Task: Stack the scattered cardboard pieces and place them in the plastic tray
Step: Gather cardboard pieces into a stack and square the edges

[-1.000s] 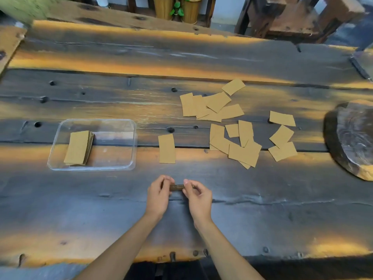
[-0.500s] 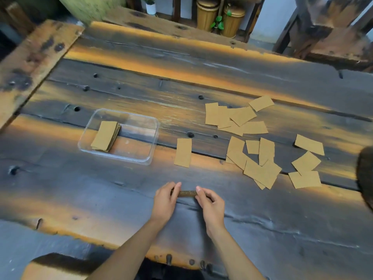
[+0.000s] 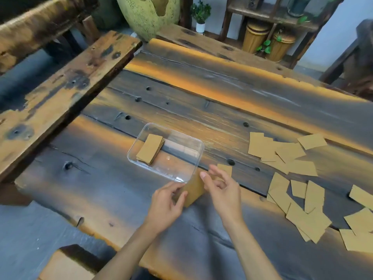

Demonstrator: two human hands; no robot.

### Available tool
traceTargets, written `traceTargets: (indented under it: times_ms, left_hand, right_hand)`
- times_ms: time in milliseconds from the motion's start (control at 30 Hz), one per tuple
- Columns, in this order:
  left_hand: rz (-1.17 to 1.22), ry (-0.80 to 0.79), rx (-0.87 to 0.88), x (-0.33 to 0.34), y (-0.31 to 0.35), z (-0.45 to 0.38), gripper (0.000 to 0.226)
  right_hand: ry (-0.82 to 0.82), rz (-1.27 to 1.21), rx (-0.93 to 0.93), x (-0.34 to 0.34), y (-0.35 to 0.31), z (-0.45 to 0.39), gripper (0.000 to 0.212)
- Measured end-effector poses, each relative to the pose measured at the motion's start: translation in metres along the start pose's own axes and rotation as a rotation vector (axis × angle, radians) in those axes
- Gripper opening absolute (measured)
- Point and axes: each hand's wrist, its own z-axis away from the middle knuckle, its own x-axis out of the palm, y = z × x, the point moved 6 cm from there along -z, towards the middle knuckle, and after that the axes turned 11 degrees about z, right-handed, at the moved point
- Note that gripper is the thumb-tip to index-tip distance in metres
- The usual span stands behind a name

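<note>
Resting between both hands at the lower centre of the frame, a small stack of cardboard [image 3: 193, 189] shows a flat, matte brown face tilted toward the camera, its upper edge just at the near corner of the tray. The left hand [image 3: 167, 203] grips the stack's left side, thumb and fingers curled onto it. The right hand [image 3: 222, 190] is at the stack's right edge with its fingers spread and loosely bent; whether it actually pinches the stack cannot be told.

The plastic tray [image 3: 189, 142] is clear, shallow and rectangular with rounded corners, standing on the desk just above the hands. Inside it, against its left end, lies a neat pile of cardboard pieces [image 3: 150, 148], slightly fanned at one side.

A single cardboard piece [image 3: 226, 169] lies flat just behind the right hand's fingers. To the right of the frame, loose cardboard pieces [image 3: 282, 156] lie scattered and overlapping, all thin brown rectangles, some cut off by the frame's right edge.

The desk [image 3: 222, 110] is made of heavy, weathered dark planks with bolt holes, cracks and orange-lit streaks. In the upper part of the frame stand a large mottled yellow-green pot [image 3: 149, 15] and a small potted plant [image 3: 200, 17].
</note>
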Motion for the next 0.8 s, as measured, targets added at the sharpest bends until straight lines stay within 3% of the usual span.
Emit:
traceTargets:
  times_ms: [67, 133, 233, 333, 433, 533, 567, 667, 800]
  left_hand:
    - [0.255, 0.104, -0.181, -0.031, -0.004, -0.022, 0.009]
    - [0.508, 0.148, -0.373, -0.049, -0.015, -0.041, 0.013]
    - [0.559, 0.097, -0.476, -0.065, -0.031, -0.067, 0.016]
    - [0.539, 0.044, -0.583, -0.071, -0.052, -0.088, 0.013]
    - [0.399, -0.080, -0.649, -0.071, -0.079, -0.108, 0.018]
    - [-0.085, -0.218, -0.517, -0.075, -0.093, -0.136, 0.031]
    - [-0.203, -0.242, -0.491, -0.074, -0.094, -0.142, 0.029]
    - [-0.305, -0.274, -0.503, -0.071, -0.097, -0.153, 0.031]
    - [-0.343, -0.283, -0.600, -0.071, -0.112, -0.157, 0.033]
  right_hand:
    - [-0.025, -0.061, 0.068, 0.022, -0.009, -0.012, 0.046]
    - [-0.140, -0.097, 0.161, 0.051, -0.010, -0.021, 0.041]
    - [-0.252, -0.175, 0.277, 0.088, -0.015, -0.033, 0.014]
    - [-0.183, -0.213, 0.374, 0.111, -0.010, -0.052, 0.015]
    - [-0.108, -0.180, 0.463, 0.131, 0.004, -0.073, 0.017]
    - [0.008, -0.133, 0.535, 0.144, 0.016, -0.094, 0.003]
    - [0.033, -0.100, 0.550, 0.148, 0.021, -0.100, 0.008]
    - [0.050, 0.023, 0.578, 0.163, 0.034, -0.116, 0.020]
    - [0.058, 0.199, 0.574, 0.177, 0.041, -0.120, 0.015]
